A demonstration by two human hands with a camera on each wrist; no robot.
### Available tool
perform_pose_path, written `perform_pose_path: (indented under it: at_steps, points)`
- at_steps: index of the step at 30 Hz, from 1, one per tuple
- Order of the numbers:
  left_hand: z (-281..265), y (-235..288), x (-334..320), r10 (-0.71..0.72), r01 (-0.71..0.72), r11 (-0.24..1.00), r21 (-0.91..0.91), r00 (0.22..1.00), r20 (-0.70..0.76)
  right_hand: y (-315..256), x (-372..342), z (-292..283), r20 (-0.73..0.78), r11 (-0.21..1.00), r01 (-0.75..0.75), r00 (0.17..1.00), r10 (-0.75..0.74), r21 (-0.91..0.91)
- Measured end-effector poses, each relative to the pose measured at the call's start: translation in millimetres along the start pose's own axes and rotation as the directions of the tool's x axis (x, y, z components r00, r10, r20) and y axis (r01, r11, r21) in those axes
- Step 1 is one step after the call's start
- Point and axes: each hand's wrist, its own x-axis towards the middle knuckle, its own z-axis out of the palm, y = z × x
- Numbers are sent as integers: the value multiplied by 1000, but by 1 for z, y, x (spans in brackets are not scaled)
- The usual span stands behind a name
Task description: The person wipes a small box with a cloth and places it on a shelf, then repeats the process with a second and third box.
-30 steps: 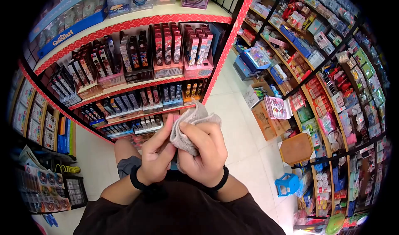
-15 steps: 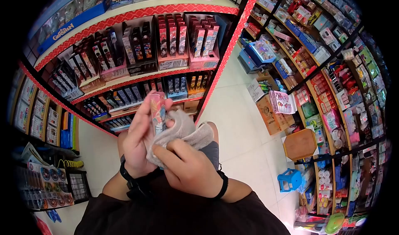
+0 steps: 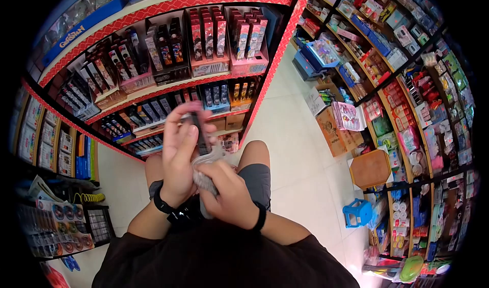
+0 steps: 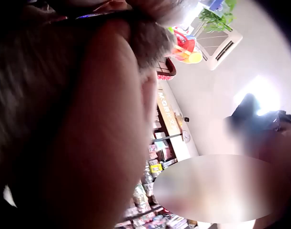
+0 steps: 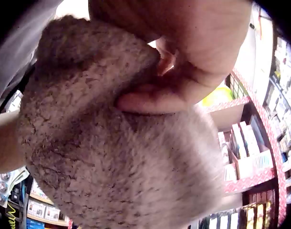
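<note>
A narrow dark box (image 3: 201, 135) stands in my left hand (image 3: 178, 160), whose fingers and thumb grip it along its side and top. My right hand (image 3: 226, 191) pinches a bunched grey cloth (image 3: 206, 166) against the lower part of the box. In the right wrist view the fluffy cloth (image 5: 117, 143) fills most of the picture, with fingers of the right hand (image 5: 183, 71) pressed into it. The left wrist view shows a dark, blurred forearm or hand (image 4: 107, 124) close up, with part of the cloth (image 4: 152, 45) above; the box cannot be made out there.
Ahead stands a red-trimmed shelf rack (image 3: 168, 89) with rows of slim boxes. On the right are long packed shelves (image 3: 397, 114), a cardboard box (image 3: 333, 130), a brown board (image 3: 370, 168) and a blue stool (image 3: 357, 213). A hanging display (image 3: 58, 211) is at the lower left.
The box appeared from behind the cloth and has since turned from its colourful face to a dark side. The cloth has bunched up lower, and the right hand has moved slightly left and up.
</note>
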Motion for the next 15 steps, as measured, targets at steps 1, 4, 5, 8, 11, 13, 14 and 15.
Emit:
perform_pose_path:
  at_steps: [1,4,5,8,11,13,14,15]
  points:
    - [6,-1,-4,-42,44,999,-31,998,49,4,-3,3,-46,1000,-16,999,15,-14]
    - [-6,-12,-6,-38,22,997,68,971,234,18,-6,7,-177,999,-5,984,-2,-38]
    - [-9,-11,-9,-47,19,993,114,968,246,20,-7,6,-209,999,36,977,-43,-34]
    - [4,-13,-13,71,-164,938,306,953,295,23,-2,1,-320,980,184,927,-198,-74]
    - [-3,-15,-12,24,-111,956,272,952,304,19,1,-6,-367,974,198,903,-224,-107]
    - [-12,-23,-10,-17,-43,983,176,945,328,20,1,-15,-402,975,197,888,-224,-107]
    - [-16,-30,-11,-9,-50,985,164,940,341,24,0,-17,-428,978,187,880,-207,-90]
    - [-19,-33,-14,-4,-53,987,155,937,350,26,0,-20,-453,983,173,872,-185,-68]
